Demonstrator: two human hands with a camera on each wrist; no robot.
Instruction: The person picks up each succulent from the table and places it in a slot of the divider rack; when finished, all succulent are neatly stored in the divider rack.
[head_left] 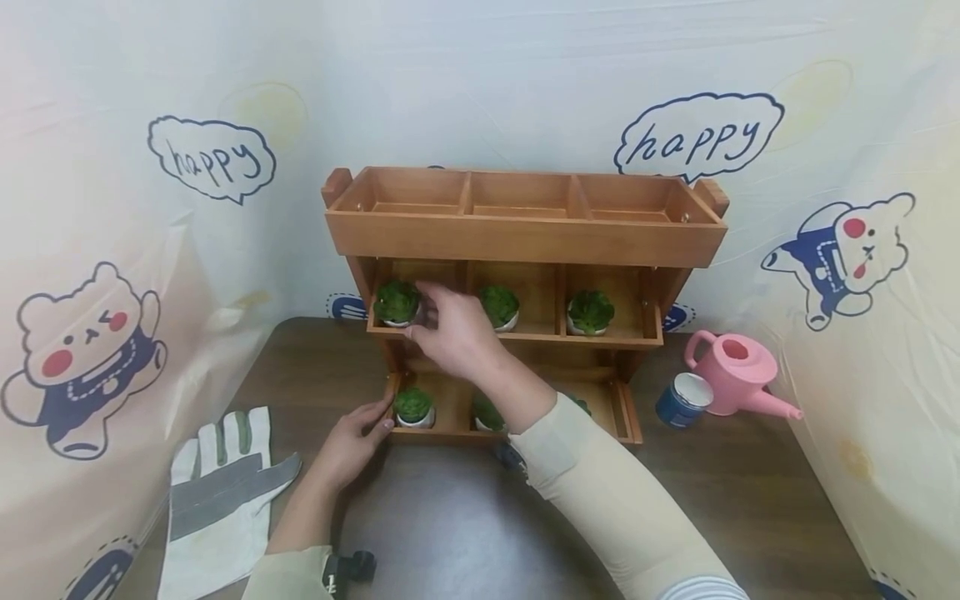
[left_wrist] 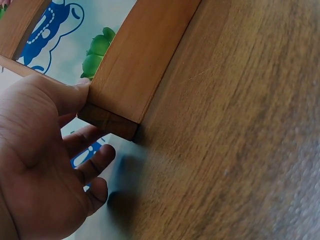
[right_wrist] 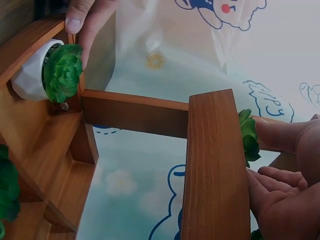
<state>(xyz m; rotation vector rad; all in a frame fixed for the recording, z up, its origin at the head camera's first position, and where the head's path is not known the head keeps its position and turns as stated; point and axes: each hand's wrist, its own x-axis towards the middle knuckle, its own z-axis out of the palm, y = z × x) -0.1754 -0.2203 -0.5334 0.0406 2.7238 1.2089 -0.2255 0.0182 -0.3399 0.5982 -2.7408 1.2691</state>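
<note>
A three-tier wooden planter shelf [head_left: 525, 237] stands at the back of the table. My right hand [head_left: 457, 329] reaches into the left compartment of its middle tier and holds a small potted succulent [head_left: 396, 302], thumb and fingers at its right side. In the right wrist view, that succulent's leaves [right_wrist: 248, 137] show by the thumb, its pot hidden behind the front board. My left hand [head_left: 352, 446] grips the left end of the bottom tier; in the left wrist view the thumb and a finger pinch the board's corner [left_wrist: 112, 117]. Beside it sits another potted succulent [head_left: 414, 407].
More potted succulents stand in the middle tier, like the right one [head_left: 591, 312], and in the bottom tier, partly behind my right arm. On the right are a blue can [head_left: 684, 402] and a pink watering can [head_left: 731, 375]. A work glove [head_left: 217, 496] lies at the left.
</note>
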